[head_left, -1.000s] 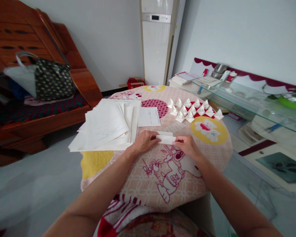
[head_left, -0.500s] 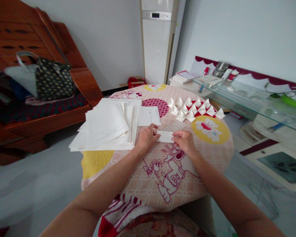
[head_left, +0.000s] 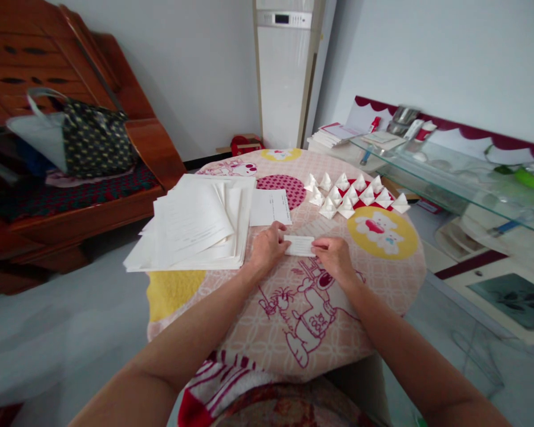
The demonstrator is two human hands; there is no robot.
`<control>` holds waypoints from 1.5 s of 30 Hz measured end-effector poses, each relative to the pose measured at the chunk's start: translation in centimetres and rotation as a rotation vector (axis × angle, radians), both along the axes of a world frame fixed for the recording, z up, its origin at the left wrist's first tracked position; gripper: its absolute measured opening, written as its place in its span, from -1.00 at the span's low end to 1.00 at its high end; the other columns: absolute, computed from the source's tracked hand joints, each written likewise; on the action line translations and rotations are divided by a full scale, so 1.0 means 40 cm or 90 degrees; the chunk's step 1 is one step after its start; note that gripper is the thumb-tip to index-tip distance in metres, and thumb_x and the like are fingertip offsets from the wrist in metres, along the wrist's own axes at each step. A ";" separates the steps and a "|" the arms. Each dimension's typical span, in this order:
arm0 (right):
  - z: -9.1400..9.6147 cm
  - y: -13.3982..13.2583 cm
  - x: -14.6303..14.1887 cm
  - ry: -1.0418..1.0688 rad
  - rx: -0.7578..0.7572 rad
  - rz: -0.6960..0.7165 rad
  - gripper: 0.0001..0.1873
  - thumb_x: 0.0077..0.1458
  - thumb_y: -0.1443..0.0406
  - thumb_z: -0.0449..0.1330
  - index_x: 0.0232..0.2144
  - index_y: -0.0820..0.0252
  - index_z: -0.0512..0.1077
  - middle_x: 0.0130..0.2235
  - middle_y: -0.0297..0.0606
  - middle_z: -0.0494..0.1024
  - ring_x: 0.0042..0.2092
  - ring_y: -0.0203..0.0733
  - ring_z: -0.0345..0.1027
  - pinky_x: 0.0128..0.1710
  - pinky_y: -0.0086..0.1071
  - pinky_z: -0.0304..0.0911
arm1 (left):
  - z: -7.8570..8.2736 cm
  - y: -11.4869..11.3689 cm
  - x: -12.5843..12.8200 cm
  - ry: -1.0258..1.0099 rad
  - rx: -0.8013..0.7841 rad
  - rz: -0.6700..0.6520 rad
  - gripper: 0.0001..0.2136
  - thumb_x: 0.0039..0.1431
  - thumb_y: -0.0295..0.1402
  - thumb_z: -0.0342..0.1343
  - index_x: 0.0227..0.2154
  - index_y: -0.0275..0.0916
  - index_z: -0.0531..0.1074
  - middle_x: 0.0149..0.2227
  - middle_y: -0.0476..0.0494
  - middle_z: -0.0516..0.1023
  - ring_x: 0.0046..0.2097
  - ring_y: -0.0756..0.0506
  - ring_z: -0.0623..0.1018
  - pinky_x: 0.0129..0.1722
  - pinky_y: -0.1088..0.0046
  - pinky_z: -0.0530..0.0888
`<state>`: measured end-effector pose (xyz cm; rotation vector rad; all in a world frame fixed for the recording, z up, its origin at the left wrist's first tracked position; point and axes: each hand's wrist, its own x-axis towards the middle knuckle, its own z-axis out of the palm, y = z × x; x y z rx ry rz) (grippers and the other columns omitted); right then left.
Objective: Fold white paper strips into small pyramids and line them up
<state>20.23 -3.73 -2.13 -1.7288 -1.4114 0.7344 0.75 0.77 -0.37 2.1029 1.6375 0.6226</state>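
Note:
A small folded paper (head_left: 299,245), white with printed lines, lies between my hands just over the patterned tablecloth (head_left: 249,323). My left hand (head_left: 269,246) pinches its left end, and my right hand (head_left: 333,256) pinches its right end between thumb and fingers. Just behind it is a strip of see-through or pale printed material (head_left: 317,226); I cannot tell which. A white printed sheet (head_left: 270,207) lies beyond my left hand. To its left is a thick, uneven stack of white papers (head_left: 191,228). Several folded paper pyramids (head_left: 346,206) stand in rows at the back right.
A glass-topped cabinet (head_left: 454,178) with cups and tins runs along the right wall. Left of the table stands a wooden bench (head_left: 151,151) with a dotted bag (head_left: 95,139) on it. A tall white air conditioner (head_left: 281,83) is behind the table.
Both hands keep their pinch on the folded paper, and its printed face now shows a little more. The camera view has shifted slightly; the other things stay in place.

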 end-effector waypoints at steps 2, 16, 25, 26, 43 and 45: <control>-0.003 0.001 0.002 -0.006 0.005 -0.001 -0.78 -0.03 0.34 0.26 -0.33 0.20 0.69 -0.44 -0.27 0.68 -0.54 -0.21 0.47 -0.52 -0.43 0.34 | -0.002 0.001 0.000 0.000 0.003 -0.001 -0.71 0.17 -0.43 0.25 -0.04 -0.21 0.45 -0.36 -0.03 0.63 -0.26 -0.13 0.62 -0.23 0.39 0.45; -0.007 0.012 0.002 -0.062 0.025 0.003 -0.80 -0.05 0.34 0.25 -0.38 0.17 0.69 -0.46 -0.25 0.66 -0.39 -0.08 0.56 -0.42 -0.37 0.42 | -0.011 0.006 0.001 0.005 0.003 -0.009 -0.71 0.20 -0.41 0.24 -0.03 -0.23 0.41 -0.36 -0.06 0.62 -0.24 -0.15 0.62 -0.19 0.37 0.46; 0.014 0.010 -0.011 -0.098 -0.010 -0.008 -0.77 -0.02 0.35 0.24 -0.34 0.21 0.70 -0.43 -0.23 0.67 -0.35 -0.08 0.59 -0.35 -0.38 0.43 | -0.034 0.018 0.002 -0.026 0.125 -0.129 -0.76 0.12 -0.60 0.17 -0.16 -0.24 0.49 -0.13 -0.16 0.57 -0.12 -0.12 0.59 -0.07 0.37 0.52; 0.015 0.010 -0.012 -0.105 -0.015 -0.008 -0.76 -0.01 0.34 0.24 -0.32 0.21 0.70 -0.43 -0.23 0.68 -0.34 -0.08 0.59 -0.33 -0.38 0.44 | -0.039 0.024 0.004 -0.039 0.139 -0.163 -0.76 0.10 -0.65 0.13 -0.22 -0.24 0.51 -0.13 -0.15 0.57 -0.10 -0.11 0.58 -0.05 0.38 0.52; 0.007 0.011 -0.002 -0.068 -0.064 -0.007 -0.62 -0.04 0.41 0.31 -0.11 0.29 0.64 -0.31 -0.15 0.70 -0.33 -0.13 0.58 -0.33 -0.39 0.42 | -0.058 0.011 -0.013 0.014 0.140 -0.375 -0.73 0.32 -0.45 0.14 -0.01 -0.09 0.64 0.11 -0.15 0.61 0.14 -0.17 0.58 0.16 0.24 0.53; 0.012 0.009 0.000 -0.080 -0.065 0.001 -0.62 -0.07 0.43 0.31 -0.12 0.29 0.63 -0.33 -0.18 0.69 -0.34 -0.14 0.56 -0.35 -0.40 0.39 | -0.057 0.012 -0.013 0.015 0.134 -0.376 -0.73 0.32 -0.44 0.14 0.00 -0.10 0.63 0.12 -0.16 0.61 0.14 -0.18 0.58 0.16 0.23 0.53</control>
